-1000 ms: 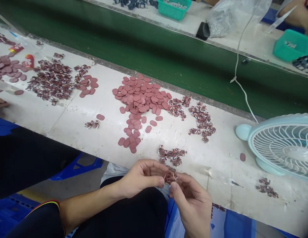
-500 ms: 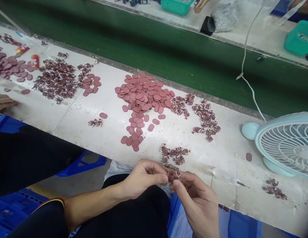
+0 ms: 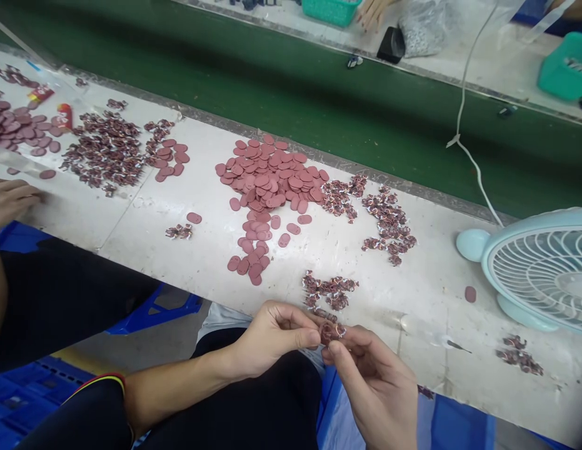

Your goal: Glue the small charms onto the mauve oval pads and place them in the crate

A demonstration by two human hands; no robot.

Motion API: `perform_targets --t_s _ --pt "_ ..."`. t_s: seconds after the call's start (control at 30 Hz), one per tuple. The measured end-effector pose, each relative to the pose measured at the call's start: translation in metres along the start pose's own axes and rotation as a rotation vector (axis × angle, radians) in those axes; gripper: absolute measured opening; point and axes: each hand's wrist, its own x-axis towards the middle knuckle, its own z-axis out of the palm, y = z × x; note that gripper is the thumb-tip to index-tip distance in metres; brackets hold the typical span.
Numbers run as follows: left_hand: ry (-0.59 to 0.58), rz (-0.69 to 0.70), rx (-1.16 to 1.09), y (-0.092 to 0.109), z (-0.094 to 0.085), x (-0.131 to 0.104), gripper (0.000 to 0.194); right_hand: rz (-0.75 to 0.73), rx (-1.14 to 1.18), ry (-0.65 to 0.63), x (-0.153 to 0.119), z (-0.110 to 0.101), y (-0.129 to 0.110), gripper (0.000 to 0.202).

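Between my two hands, at the near edge of the table, is a small brown figurine [image 3: 329,332] with white and orange marks. My left hand [image 3: 277,331] pinches its left side between thumb and fingertips. On the other side, the thumb and fingers of my right hand [image 3: 372,375] close on the same piece. Just beyond my fingers lies a small group of similar brown figurines [image 3: 331,289]. A large heap of flat, oval reddish-brown discs [image 3: 272,178] spreads over the middle of the table, with more figurines [image 3: 389,222] to its right.
A light blue fan [image 3: 548,269] stands at the right, near a clear bottle with a dark, thin tip [image 3: 426,334]. Another pile of figurines [image 3: 105,150] lies at left, close to a co-worker's hand [image 3: 12,200]. Beyond the green gap is a second bench with a teal basket [image 3: 565,65].
My hands stay almost in place on the figurine. The co-worker's hand at left has come further into view, and another person's hand on the far bench has spread its fingers.
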Motion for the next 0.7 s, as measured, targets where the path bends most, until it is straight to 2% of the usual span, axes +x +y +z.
perform_targets --t_s 0.27,0.43,0.53,0.6,0.7 --pt "0.001 0.016 0.007 0.003 0.004 0.001 0.019 0.016 0.089 0.059 0.001 0.005 -0.002 0.015" --pt "0.012 0.040 0.008 -0.006 0.007 0.005 0.021 0.010 0.127 0.101 0.004 0.009 -0.002 0.013" --pt "0.021 0.056 0.058 -0.009 0.005 0.007 0.021 0.040 0.161 0.165 0.003 0.007 0.006 0.016" --pt "0.015 0.103 0.200 -0.001 -0.003 0.011 0.023 0.092 0.179 0.241 -0.001 0.000 0.016 0.020" --pt "0.082 0.310 0.688 0.031 -0.023 0.025 0.024 0.149 0.179 0.438 -0.018 -0.023 0.033 0.025"
